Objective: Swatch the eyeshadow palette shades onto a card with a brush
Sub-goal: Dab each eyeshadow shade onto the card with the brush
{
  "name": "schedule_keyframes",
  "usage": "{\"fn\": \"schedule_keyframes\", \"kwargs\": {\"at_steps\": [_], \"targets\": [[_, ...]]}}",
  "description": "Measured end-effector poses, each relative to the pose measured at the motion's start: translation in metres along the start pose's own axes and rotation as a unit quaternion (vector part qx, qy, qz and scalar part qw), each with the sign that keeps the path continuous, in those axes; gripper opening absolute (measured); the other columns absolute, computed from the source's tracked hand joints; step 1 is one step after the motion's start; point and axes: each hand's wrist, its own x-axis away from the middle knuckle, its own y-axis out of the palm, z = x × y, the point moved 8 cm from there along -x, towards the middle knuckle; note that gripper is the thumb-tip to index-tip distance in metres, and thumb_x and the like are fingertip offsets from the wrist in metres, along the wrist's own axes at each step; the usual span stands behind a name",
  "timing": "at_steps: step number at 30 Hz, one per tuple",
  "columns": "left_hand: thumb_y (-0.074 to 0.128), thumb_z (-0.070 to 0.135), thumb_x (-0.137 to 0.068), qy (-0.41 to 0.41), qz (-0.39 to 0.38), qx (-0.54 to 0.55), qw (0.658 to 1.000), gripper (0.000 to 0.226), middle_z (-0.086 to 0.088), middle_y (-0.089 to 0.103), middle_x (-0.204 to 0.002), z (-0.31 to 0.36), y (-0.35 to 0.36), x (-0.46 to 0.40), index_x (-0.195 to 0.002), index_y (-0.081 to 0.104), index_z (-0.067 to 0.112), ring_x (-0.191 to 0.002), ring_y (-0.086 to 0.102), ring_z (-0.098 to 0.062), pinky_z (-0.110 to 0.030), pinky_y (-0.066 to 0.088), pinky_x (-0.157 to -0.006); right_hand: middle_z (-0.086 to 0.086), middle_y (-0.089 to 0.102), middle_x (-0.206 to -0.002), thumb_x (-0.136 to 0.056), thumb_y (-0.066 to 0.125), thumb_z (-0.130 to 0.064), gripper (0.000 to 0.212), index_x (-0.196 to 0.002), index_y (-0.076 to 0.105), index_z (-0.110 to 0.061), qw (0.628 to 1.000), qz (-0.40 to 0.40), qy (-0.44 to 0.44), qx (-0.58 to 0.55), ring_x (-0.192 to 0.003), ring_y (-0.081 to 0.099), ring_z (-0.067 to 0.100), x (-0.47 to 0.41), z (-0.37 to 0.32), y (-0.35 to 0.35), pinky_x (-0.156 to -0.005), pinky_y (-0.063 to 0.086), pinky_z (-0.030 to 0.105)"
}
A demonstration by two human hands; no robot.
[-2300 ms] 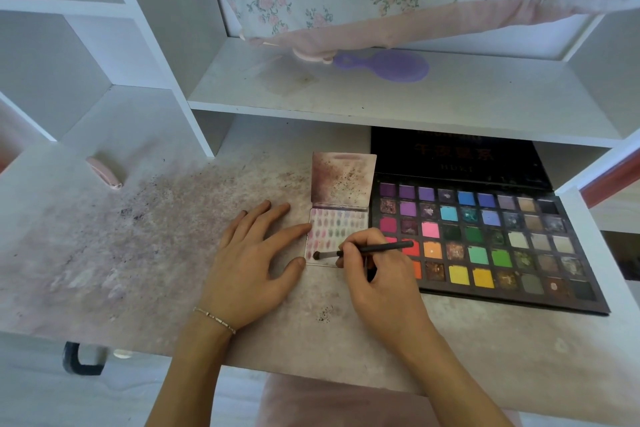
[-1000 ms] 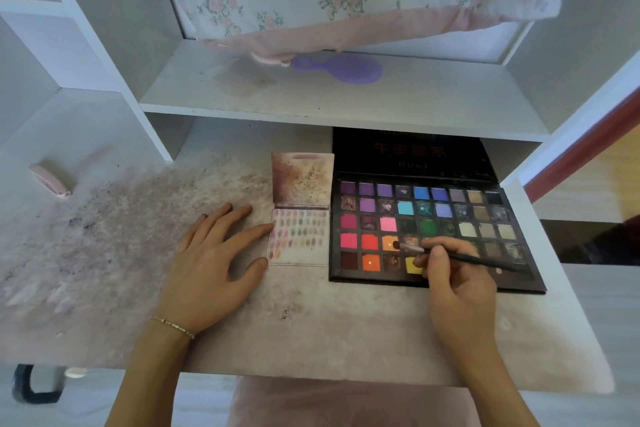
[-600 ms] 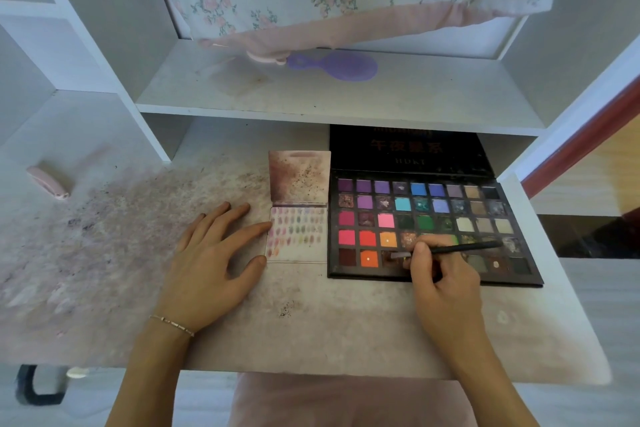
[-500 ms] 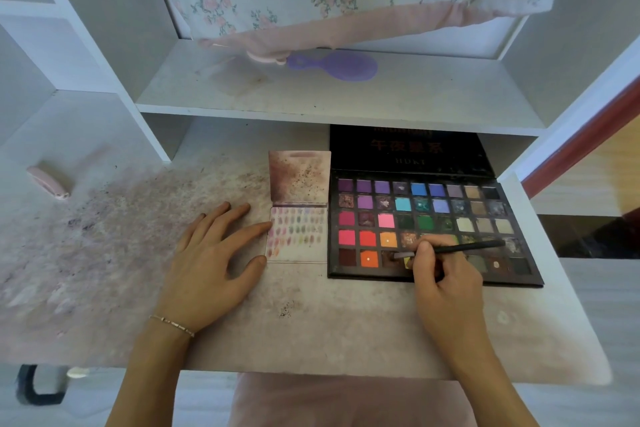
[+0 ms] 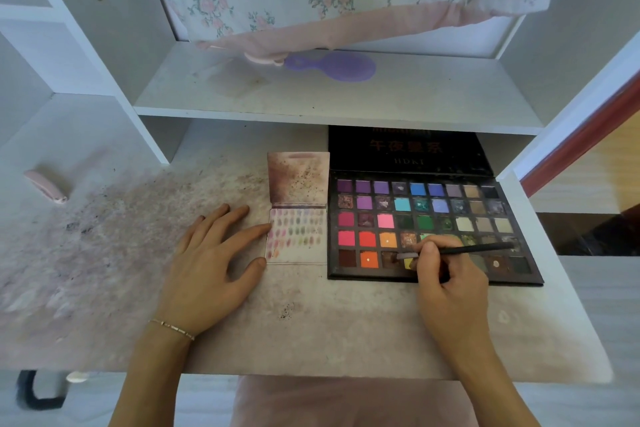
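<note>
A: What are the fingers doing?

B: The right hand (image 5: pixel 450 291) pinches a thin black brush (image 5: pixel 464 250) between thumb and forefinger, its head resting on a pan in the bottom row of the eyeshadow palette (image 5: pixel 429 229). The left hand (image 5: pixel 211 263) lies flat, fingers spread and straight, forefinger and thumb touching the left edge of the card (image 5: pixel 298 239).

A: Where is the card from the palette?

B: Just beside the palette's left edge, nearly touching it. The brush handle runs left to right, head pointing toward the card, so I judge a short sweep leftward would bring it there.

A: Which hand is nearer?

B: The left is on the card, but the right carries the brush.

A: Anything in the way?

B: Only the palette's raised rim. The card's stained flap (image 5: pixel 298 177) stands behind it, left of the palette lid. A purple hairbrush (image 5: pixel 336 65) lies on the shelf (image 5: pixel 415 97) above the palette, well apart.
</note>
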Motion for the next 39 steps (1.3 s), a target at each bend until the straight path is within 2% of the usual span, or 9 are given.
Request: {"fn": "schedule_keyframes", "kwargs": {"at_steps": [6,10,12,17,20,25,29,34,39], "targets": [[0.031,0.057,-0.075,0.000,-0.002,-0.002,1.000,0.057,0.002,0.041,-0.141,-0.001,0.000,0.000,-0.124,0.050,0.037,-0.136,0.025,-0.018,-0.041,0.014,-0.112,-0.002,0.057,-0.059,-0.086,0.044,-0.025,0.019,-0.074,0.054,-0.035,0.998,0.006,0.010,-0.066,-0.062,0.057,0.007,0.000,-0.003,0.006,-0.052,0.044,0.012],[0.030,0.057,-0.074,-0.003,-0.003,-0.004,1.000,0.057,0.004,0.040,-0.141,-0.002,-0.001,0.001,-0.124,0.050,0.038,-0.136,0.024,-0.017,-0.038,0.011,-0.113,0.002,0.058,-0.083,-0.084,0.042,-0.035,0.016,-0.081,0.056,-0.044,0.993,-0.052,-0.030,-0.105,-0.060,0.054,0.016,0.001,-0.024,0.030,-0.052,0.044,0.023],[0.029,0.058,-0.074,-0.004,-0.002,-0.005,1.000,0.057,0.004,0.039,-0.141,-0.002,-0.001,0.001,-0.124,0.050,0.038,-0.137,0.023,-0.016,-0.036,0.010,-0.113,0.000,0.059,-0.083,-0.082,0.044,-0.035,0.014,-0.081,0.056,-0.042,0.989,-0.079,-0.029,-0.119,-0.061,0.056,0.016,0.002,-0.030,0.045,-0.056,0.047,0.029],[0.030,0.057,-0.074,-0.003,0.003,-0.002,1.000,0.057,0.004,0.041,-0.141,-0.001,-0.002,0.000,-0.123,0.053,0.036,-0.136,0.024,-0.016,-0.038,0.011,-0.114,-0.015,0.064,-0.077,-0.084,0.051,-0.026,0.012,-0.077,0.053,-0.035,0.987,-0.119,-0.016,-0.109,-0.067,0.061,0.006,0.004,-0.035,0.078,-0.059,0.051,0.023],[0.029,0.058,-0.073,-0.008,0.003,0.000,1.000,0.058,0.007,0.038,-0.142,-0.002,-0.001,0.001,-0.124,0.051,0.040,-0.137,0.020,-0.011,-0.035,0.008,-0.114,-0.005,0.062,-0.069,-0.083,0.051,-0.026,0.012,-0.075,0.052,-0.036,0.988,-0.127,-0.019,-0.085,-0.067,0.060,0.009,0.005,-0.040,0.091,-0.061,0.048,0.027],[0.028,0.059,-0.074,-0.005,0.003,-0.008,1.000,0.057,0.010,0.034,-0.144,-0.003,0.001,0.001,-0.125,0.046,0.044,-0.133,0.011,-0.001,-0.030,0.003,-0.113,-0.007,0.062,-0.074,-0.084,0.049,-0.027,0.016,-0.075,0.047,-0.041,0.987,-0.145,-0.041,-0.049,-0.073,0.061,0.010,0.007,-0.044,0.101,-0.067,0.049,0.029],[0.028,0.058,-0.074,-0.003,0.006,-0.011,1.000,0.057,0.009,0.034,-0.145,-0.004,0.001,0.001,-0.125,0.046,0.043,-0.133,0.011,-0.001,-0.029,0.002,-0.112,-0.006,0.063,-0.075,-0.085,0.049,-0.027,0.016,-0.076,0.047,-0.041,0.987,-0.151,-0.042,-0.042,-0.074,0.063,0.012,0.007,-0.043,0.101,-0.068,0.052,0.036],[0.028,0.057,-0.075,-0.002,0.010,-0.018,1.000,0.056,0.009,0.035,-0.144,-0.003,0.001,0.001,-0.125,0.048,0.042,-0.132,0.011,-0.001,-0.029,0.003,-0.112,-0.007,0.064,-0.075,-0.084,0.049,-0.030,0.015,-0.075,0.047,-0.042,0.987,-0.153,-0.037,-0.035,-0.075,0.062,0.009,0.006,-0.043,0.102,-0.069,0.052,0.032],[0.028,0.058,-0.075,-0.003,0.010,-0.020,1.000,0.057,0.009,0.035,-0.144,-0.003,0.001,0.002,-0.125,0.048,0.042,-0.132,0.010,0.000,-0.027,0.001,-0.111,-0.005,0.065,-0.075,-0.087,0.052,-0.023,0.023,-0.076,0.046,-0.043,0.986,-0.158,-0.046,-0.020,-0.075,0.063,0.013,0.007,-0.045,0.103,-0.069,0.052,0.036]]}}
